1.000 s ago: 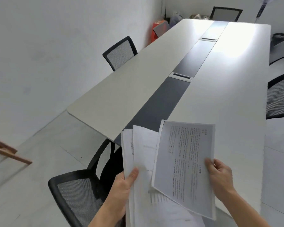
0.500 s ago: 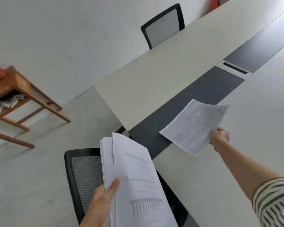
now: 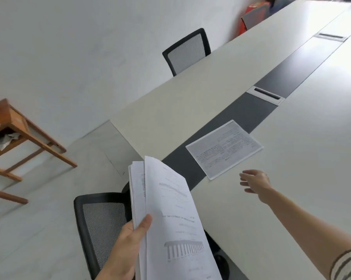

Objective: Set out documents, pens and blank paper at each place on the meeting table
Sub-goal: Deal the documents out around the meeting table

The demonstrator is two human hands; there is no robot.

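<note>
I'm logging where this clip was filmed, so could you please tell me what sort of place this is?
Most likely an office meeting room: a long white table with a dark centre strip, mesh office chairs along it, and a printed document laid out.

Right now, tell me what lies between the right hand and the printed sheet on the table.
Nothing: in the head view only bare white tabletop separates the open right hand from the printed sheet; they are apart.

Document (image 3: 224, 149) flat on table (image 3: 292, 188) — hands: right (image 3: 255, 183) empty.
</note>
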